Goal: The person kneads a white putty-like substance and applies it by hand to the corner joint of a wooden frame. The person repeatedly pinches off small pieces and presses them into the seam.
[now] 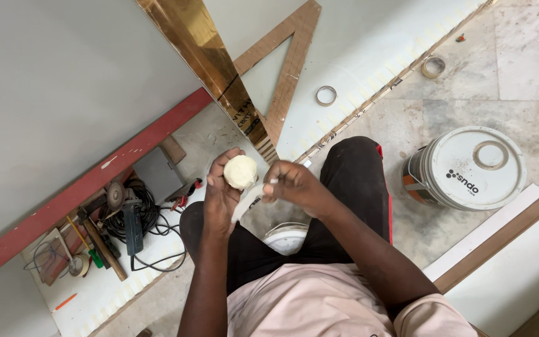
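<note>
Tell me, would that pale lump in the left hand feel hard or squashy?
Probably squashy: the pale lump looks rounded and uneven, like kneaded putty. It seems light, since the left hand cradles it on curled fingers alone. Set down, it might stick rather than roll.

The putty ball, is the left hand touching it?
Touching. The head view shows the pale putty ball cupped in the left hand, fingers curled around its edge.
</note>
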